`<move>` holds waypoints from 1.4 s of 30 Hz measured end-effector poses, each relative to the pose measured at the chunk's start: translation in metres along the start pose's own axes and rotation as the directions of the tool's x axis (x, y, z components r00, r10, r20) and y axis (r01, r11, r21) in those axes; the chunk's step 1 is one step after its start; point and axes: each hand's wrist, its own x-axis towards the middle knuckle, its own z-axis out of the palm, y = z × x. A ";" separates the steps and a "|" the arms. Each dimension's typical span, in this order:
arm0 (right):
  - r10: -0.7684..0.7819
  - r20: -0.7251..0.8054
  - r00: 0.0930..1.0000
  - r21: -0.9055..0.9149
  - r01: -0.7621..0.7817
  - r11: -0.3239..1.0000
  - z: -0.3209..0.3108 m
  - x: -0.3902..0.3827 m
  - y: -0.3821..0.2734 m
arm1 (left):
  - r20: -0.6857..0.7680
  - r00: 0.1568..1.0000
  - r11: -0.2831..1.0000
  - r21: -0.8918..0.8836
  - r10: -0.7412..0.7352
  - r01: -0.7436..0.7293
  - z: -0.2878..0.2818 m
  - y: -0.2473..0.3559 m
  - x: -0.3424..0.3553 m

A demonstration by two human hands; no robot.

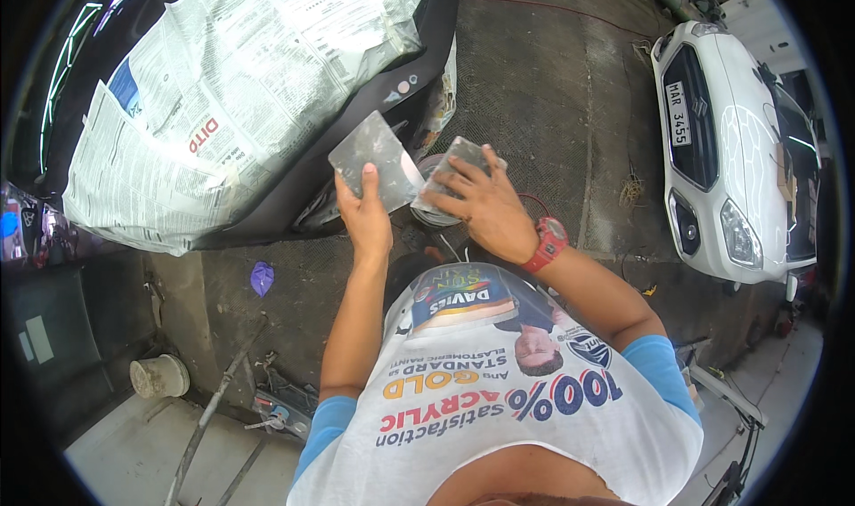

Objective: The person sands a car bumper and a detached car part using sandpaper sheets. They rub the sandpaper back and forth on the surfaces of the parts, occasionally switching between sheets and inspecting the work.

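- Left forearm [349, 328] comes up from the lower edge, nearly straight; wrist close to upright.
- Left hand [365, 216] pinches the left plate [374, 154], grey and flat, near its lower corner: thumb on the upper face, other fingers mostly hidden behind.
- Right forearm [597, 292] slants in from the lower right, red watch [549, 244] at the wrist; back of the hand up.
- Right hand [490, 208] clasps the right plate [456, 175], also grey: fingers slightly spread across its upper face, thumb hidden.
- Plates sit side by side, near edges close; cannot tell if they touch.
- Both are just off the lower right edge of the dark bumper [389, 85], which carries newspaper [232, 105].
- Round container [436, 217] partly hidden below the right plate.
- Purple scrap [262, 278] on the floor [534, 78], below the bumper's lower edge.
- White car [744, 132] at far right, well apart.
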 end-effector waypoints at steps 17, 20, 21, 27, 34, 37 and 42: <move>-0.013 0.097 0.995 -0.165 0.029 0.986 -0.015 0.023 0.064 | 0.065 0.971 0.920 -0.312 -0.229 0.238 0.014 -0.004 0.016; 0.027 0.001 1.000 -0.118 -0.027 0.993 -0.039 0.027 0.059 | 0.015 0.992 0.977 -0.173 -0.125 0.125 0.021 -0.003 0.014; 0.022 -0.039 0.999 -0.122 -0.026 0.992 -0.041 0.027 0.059 | 0.012 0.995 0.988 -0.119 -0.096 0.097 0.024 -0.002 0.014; 0.044 -0.081 0.996 -0.006 -0.045 0.999 -0.029 0.026 0.067 | 0.013 0.999 0.998 0.045 -0.045 0.044 0.042 -0.002 0.017; -0.025 0.077 0.997 0.198 0.009 0.980 0.013 -0.005 0.077 | -0.168 0.979 0.992 -0.082 -0.111 0.098 0.034 -0.007 0.025; 0.201 0.099 0.975 0.879 -0.180 0.441 0.040 -0.006 0.113 | -0.139 0.958 0.966 -0.106 -0.249 0.236 -0.002 -0.004 0.024; 0.242 0.453 0.858 0.545 -0.051 -0.837 0.090 -0.009 0.154 | -0.209 0.865 0.890 -0.112 -0.455 0.441 -0.032 -0.006 -0.004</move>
